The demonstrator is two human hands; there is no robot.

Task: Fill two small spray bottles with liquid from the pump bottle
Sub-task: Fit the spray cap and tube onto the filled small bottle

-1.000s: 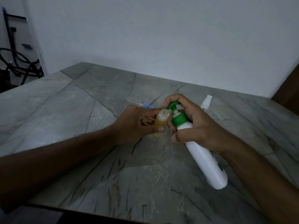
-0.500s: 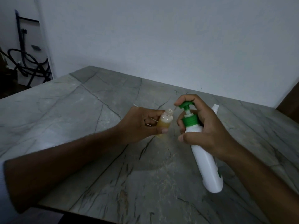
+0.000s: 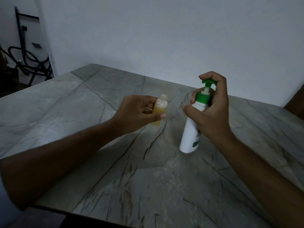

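Observation:
My left hand [image 3: 139, 111] grips a small clear spray bottle [image 3: 159, 111] that has no cap and holds yellow liquid to well above its middle. It stands nearly upright just above the grey marble table [image 3: 82, 129]. My right hand [image 3: 209, 109] is wrapped round the neck of the white pump bottle [image 3: 189, 139], with a finger over its green pump head [image 3: 208, 82]. The pump bottle is almost upright, its base near the table. A clear gap separates the two bottles. The second spray bottle is hidden behind my right hand.
The table runs to a white wall [image 3: 164, 38] at the back. Dark hoses and a metal stand [image 3: 24, 63] sit on the floor at the far left. A dark brown panel [image 3: 296, 102] borders the table at the right.
The pump bottle has swung from slanted to nearly upright and moved right, away from the small bottle. The pump nozzle no longer sits at the small bottle's mouth. The view has shifted.

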